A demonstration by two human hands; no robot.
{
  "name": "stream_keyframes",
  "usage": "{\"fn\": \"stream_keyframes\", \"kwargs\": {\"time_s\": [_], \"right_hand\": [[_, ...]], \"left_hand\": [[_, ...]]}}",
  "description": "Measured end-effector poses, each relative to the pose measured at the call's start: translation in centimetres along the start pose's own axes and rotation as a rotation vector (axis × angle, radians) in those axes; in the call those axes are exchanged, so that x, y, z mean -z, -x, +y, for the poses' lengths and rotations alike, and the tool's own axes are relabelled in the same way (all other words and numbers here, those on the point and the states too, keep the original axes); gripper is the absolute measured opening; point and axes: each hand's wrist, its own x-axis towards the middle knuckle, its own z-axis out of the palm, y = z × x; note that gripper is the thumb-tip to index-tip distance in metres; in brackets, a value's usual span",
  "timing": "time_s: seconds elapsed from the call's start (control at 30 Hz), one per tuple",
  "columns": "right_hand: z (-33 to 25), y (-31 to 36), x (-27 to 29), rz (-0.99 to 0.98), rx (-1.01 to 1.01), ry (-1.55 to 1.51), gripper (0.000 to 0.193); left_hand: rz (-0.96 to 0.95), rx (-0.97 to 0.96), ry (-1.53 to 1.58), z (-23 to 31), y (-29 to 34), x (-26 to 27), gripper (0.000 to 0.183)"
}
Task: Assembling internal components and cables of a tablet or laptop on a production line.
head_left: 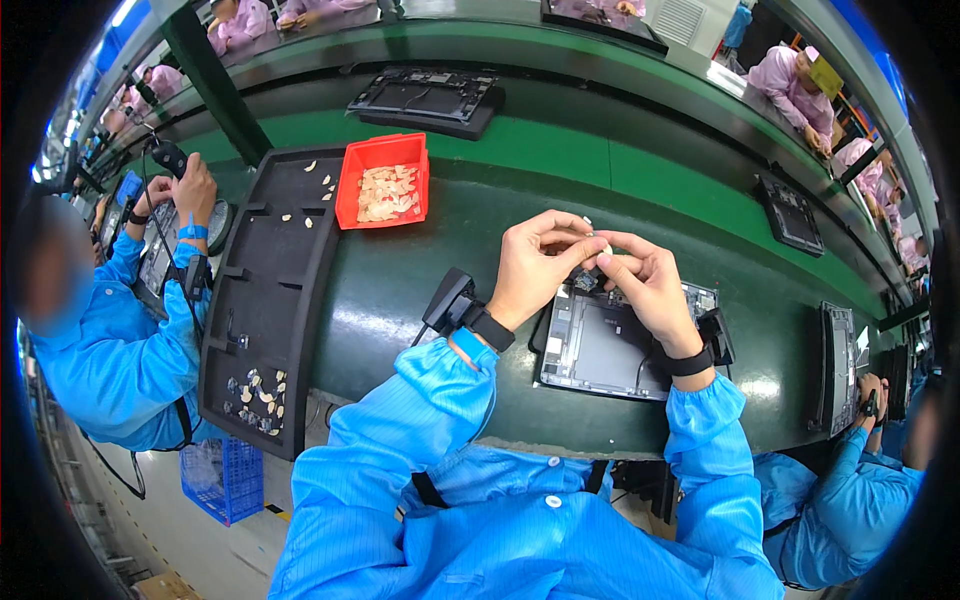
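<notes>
Head view, the only one available. Clock directions are taken from the centre of the open device (605, 352); twelve points away from the worker.

Location: the device lies on the green table (455, 225), dark interior facing up. The left hand (540, 262) is at eleven o'clock, the right hand (652, 290) at one.

Grip: both grips are narrow. The fingertips meet on a small pale piece (606, 252) at twelve o'clock. From where I stand, I cannot tell which hand bears it. A small dark part (586, 282) shows just below the fingers; whether it is held or rests on the device is unclear.

Supply: the red bin (423, 185) at ten o'clock contains many similar pieces (388, 190). The black tray (265, 245) at nine o'clock carries a few pale scraps at its far end and, at its near end, a mixed cluster (260, 400) of pale scraps and dark parts.

Progress, as judged: the device is already uncovered, and handling of the pale piece is under way, not complete. The loose scraps suggest repeated handling. The bin stock and the dark parts in the tray remain; how many are needed cannot be determined.
</notes>
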Motion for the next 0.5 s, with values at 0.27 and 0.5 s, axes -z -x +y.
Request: {"fn": "stream_keyframes", "kwargs": {"time_s": [0.27,0.5], "right_hand": [[1.2,0.0,0.4,0.056,0.090,0.052,0.025],[1.3,0.0,0.5,0.111,0.215,0.191,0.021]], "left_hand": [[-0.021,-0.084,-0.340,-0.5,0.6,0.6,0.026],[-0.064,-0.041,-0.263,-0.7,0.0,0.3,0.020]]}}
